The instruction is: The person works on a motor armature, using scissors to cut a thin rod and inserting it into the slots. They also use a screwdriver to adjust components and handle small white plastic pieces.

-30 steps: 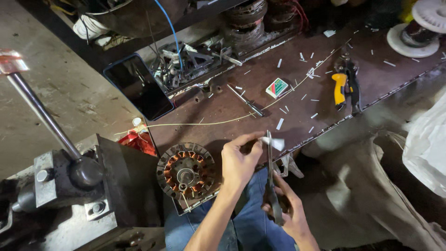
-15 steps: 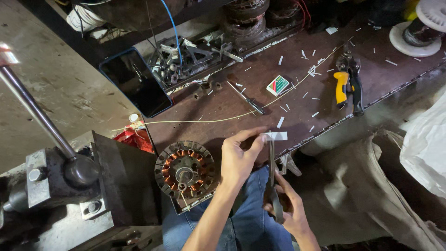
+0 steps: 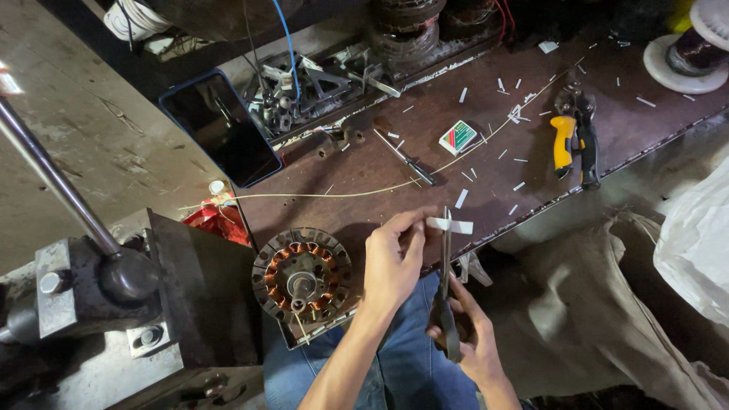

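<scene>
Cluttered brown workbench (image 3: 531, 152), left hand (image 3: 391, 262) pinching white strip (image 3: 449, 225), right hand (image 3: 467, 342) grip clenched around scissors (image 3: 446, 296)

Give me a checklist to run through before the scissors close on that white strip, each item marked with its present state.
1. Left hand pinches the white strip at its end: ok.
2. Right hand grips the scissors by the handles: ok.
3. Blades stand at the strip, crossing it near the middle: ok.
4. Left fingertips beside the blades, apart from them: ok, but close.
5. Whether the blades are open around the strip: cannot tell, seen edge-on.
6. Motor stator sits left of the hands, out of the blades' way: ok.
</scene>
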